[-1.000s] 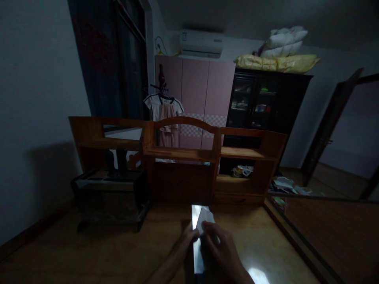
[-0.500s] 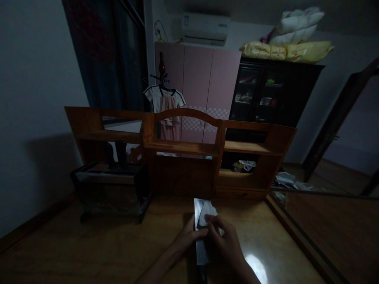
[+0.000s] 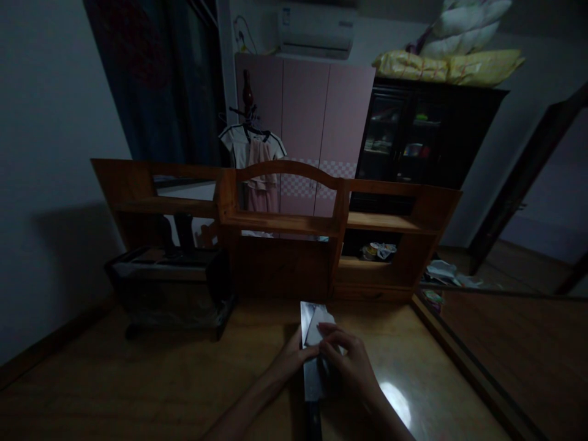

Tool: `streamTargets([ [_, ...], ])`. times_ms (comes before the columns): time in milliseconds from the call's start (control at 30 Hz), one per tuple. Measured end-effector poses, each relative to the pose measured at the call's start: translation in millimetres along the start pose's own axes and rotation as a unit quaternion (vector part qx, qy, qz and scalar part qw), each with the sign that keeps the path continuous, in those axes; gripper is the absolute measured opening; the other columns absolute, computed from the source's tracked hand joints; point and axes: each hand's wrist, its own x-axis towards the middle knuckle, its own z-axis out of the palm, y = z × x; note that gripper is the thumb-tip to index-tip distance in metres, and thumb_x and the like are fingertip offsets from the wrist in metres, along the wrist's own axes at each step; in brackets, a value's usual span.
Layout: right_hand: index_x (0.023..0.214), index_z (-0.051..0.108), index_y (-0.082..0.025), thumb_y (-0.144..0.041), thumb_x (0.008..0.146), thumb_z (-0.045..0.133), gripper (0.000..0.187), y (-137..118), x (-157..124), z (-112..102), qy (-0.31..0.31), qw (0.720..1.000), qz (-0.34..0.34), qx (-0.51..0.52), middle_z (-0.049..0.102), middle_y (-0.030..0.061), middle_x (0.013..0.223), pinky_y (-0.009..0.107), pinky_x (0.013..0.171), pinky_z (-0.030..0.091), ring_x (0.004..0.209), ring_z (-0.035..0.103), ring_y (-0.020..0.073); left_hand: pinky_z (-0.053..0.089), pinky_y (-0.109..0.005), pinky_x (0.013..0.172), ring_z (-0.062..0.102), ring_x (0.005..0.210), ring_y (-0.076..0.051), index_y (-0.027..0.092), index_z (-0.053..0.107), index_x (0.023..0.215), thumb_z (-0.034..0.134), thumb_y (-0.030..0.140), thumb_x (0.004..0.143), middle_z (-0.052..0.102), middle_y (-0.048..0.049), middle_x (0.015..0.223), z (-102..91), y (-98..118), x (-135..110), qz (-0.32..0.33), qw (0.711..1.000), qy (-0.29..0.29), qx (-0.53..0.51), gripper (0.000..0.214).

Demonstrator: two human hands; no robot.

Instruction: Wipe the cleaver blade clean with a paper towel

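Observation:
A kitchen cleaver [image 3: 313,384] points away from me over the wooden desktop, its black handle toward me. My left hand [image 3: 293,356] is closed around the blade from the left, its thumb across the flat face. A folded white tissue or cloth [image 3: 316,326] lies against the upper blade; I cannot tell which it is. Pinched fingers of my right hand [image 3: 350,360] hold its right side. A dark knife block [image 3: 168,294] stands on the left, with black handles [image 3: 184,233] rising from its top.
Behind my hands stands a wooden shelf unit [image 3: 287,226], with small items in its right cubby. A raised wooden edge [image 3: 454,355] runs along the right side of the desktop [image 3: 248,367]. Farther back are a pink wardrobe [image 3: 303,110] and hanging clothes [image 3: 252,150].
My right fingers have shifted slightly on the white tissue or cloth. More of the cleaver's handle shows, and the whole view has tilted slightly downward. The left hand keeps its hold on the blade.

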Motion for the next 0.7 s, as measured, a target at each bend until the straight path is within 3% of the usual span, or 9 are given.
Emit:
streamTargets([
  [333, 0.075, 0.073, -0.02, -0.033, 0.081, 0.067, 0.016, 13, 4, 0, -0.005, 0.999, 0.02, 0.042, 0.066, 0.0107, 0.116, 0.037, 0.092, 0.047, 0.108, 0.061, 0.0256, 0.046, -0.033, 0.088, 0.06, 0.106, -0.027, 0.014, 0.049, 0.128, 0.072, 0.018, 0.072, 0.063, -0.0117, 0.118, -1.2, -3, 1, -0.005, 1.0, 0.003, 0.003, 0.061],
  [700, 0.075, 0.075, -0.019, -0.039, 0.082, 0.066, 0.023, 11, 4, -1, -0.009, 0.999, 0.022, 0.032, 0.065, 0.0128, 0.116, 0.041, 0.093, 0.046, 0.108, 0.06, 0.0276, 0.043, -0.038, 0.095, 0.056, 0.113, -0.029, 0.017, 0.047, 0.133, 0.072, 0.031, 0.078, 0.058, -0.0118, 0.127, -0.6, -7, 2, 0.037, 0.999, 0.0, 0.028, 0.062],
])
